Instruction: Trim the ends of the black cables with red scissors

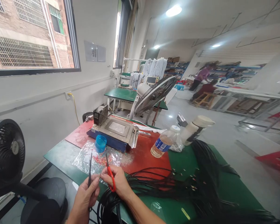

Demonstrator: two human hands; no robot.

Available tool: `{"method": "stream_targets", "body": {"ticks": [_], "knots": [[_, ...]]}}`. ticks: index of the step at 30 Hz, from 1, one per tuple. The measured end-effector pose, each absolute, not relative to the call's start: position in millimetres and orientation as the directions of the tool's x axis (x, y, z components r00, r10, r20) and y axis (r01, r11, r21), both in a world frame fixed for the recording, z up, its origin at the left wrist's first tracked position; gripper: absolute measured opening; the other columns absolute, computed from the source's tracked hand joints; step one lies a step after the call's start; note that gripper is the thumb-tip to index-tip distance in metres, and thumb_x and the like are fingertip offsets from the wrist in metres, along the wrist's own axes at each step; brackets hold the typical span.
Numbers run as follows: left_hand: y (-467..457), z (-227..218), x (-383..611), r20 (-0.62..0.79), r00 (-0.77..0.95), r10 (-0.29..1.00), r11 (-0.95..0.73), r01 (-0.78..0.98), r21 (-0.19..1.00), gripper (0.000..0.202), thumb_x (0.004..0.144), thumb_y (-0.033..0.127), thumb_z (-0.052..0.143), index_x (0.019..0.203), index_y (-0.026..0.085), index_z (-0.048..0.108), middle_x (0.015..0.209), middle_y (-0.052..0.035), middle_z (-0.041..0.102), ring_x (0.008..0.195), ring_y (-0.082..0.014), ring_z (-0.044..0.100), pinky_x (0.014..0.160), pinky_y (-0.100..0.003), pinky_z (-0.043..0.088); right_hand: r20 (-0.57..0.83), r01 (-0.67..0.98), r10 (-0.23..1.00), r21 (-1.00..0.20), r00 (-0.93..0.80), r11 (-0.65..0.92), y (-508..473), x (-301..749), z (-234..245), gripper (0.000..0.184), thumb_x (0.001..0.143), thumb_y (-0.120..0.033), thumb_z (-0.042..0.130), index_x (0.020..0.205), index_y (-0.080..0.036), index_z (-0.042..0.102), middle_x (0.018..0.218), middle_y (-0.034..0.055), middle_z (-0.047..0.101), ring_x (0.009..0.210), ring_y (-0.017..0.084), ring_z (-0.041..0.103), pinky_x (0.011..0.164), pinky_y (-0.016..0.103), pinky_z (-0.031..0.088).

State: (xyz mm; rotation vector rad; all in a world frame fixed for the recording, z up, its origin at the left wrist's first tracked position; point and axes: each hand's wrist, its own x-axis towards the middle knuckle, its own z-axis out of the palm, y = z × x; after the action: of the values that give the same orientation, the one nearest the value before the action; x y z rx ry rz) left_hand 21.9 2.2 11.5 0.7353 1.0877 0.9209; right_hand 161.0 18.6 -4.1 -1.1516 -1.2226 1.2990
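Note:
My left hand (87,193) is closed around black tweezers (90,168), their tips pointing up and away. Red-handled scissors (111,177) hang in my right hand (118,182), blades pointing forward. The fingertips of both hands meet at a small, thin piece, perhaps a wire end, too small to make out. Just beyond lie many tiny red bits (101,160) on a clear plastic bag (82,158), with a blue round cup (100,143) at its back edge. Black cables (151,183) run from beside my right forearm across the table.
A blue-sided heated-looking box (114,142) with a small fan (101,115) stands at the back. To the right are a labelled bottle (162,144) and a cream flask (196,129). A black fan (8,152) stands left, a tilted fan (152,95) behind. Two people work far off.

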Motion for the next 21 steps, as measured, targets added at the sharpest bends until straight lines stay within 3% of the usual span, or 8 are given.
{"method": "stream_targets", "body": {"ticks": [6,13,17,21], "knots": [[5.6,9.4,20.5,-0.415,0.071,0.907,0.421,-0.182,0.889,0.049,0.05,0.055,0.077,0.073,0.015,0.061,0.041,0.0094,0.039,0.037,-0.0027,0.021,0.04,-0.02,0.008,0.042,0.083,0.996,-0.995,-0.073,0.048,16.9,163.6,-3.7,0.029,0.069,-0.042,0.069,0.065,-0.013,0.066,0.054,-0.0028,0.046,0.051,0.008,0.036,0.049,0.021,0.027],[7.0,12.2,9.9,-0.488,0.209,0.848,0.522,-0.169,0.836,0.041,0.055,0.051,0.076,0.064,0.016,0.055,0.043,0.0115,0.031,0.038,-0.0022,0.015,0.04,-0.02,0.006,0.193,0.277,0.962,-0.93,-0.193,0.242,16.3,171.2,6.8,0.027,0.076,-0.041,0.063,0.068,-0.016,0.068,0.057,-0.0015,0.05,0.054,0.01,0.04,0.052,0.022,0.028],[10.3,10.7,3.2,-0.538,0.281,0.795,0.584,-0.108,0.805,0.043,0.054,0.052,0.076,0.068,0.016,0.057,0.041,0.0118,0.031,0.036,-0.0017,0.014,0.039,-0.02,0.004,0.138,0.254,0.952,-0.944,-0.273,0.21,18.4,174.8,7.0,0.032,0.075,-0.047,0.063,0.068,-0.016,0.067,0.056,-0.0023,0.048,0.053,0.009,0.038,0.051,0.022,0.027],[12.6,9.4,0.5,-0.537,0.299,0.789,0.591,-0.131,0.796,0.043,0.055,0.052,0.076,0.071,0.016,0.057,0.042,0.0126,0.029,0.036,-0.0015,0.014,0.039,-0.02,0.005,0.042,0.239,0.976,-0.966,-0.215,0.095,19.8,170.9,1.2,0.037,0.071,-0.052,0.065,0.066,-0.015,0.064,0.055,-0.0033,0.044,0.052,0.009,0.035,0.049,0.021,0.024]]}}
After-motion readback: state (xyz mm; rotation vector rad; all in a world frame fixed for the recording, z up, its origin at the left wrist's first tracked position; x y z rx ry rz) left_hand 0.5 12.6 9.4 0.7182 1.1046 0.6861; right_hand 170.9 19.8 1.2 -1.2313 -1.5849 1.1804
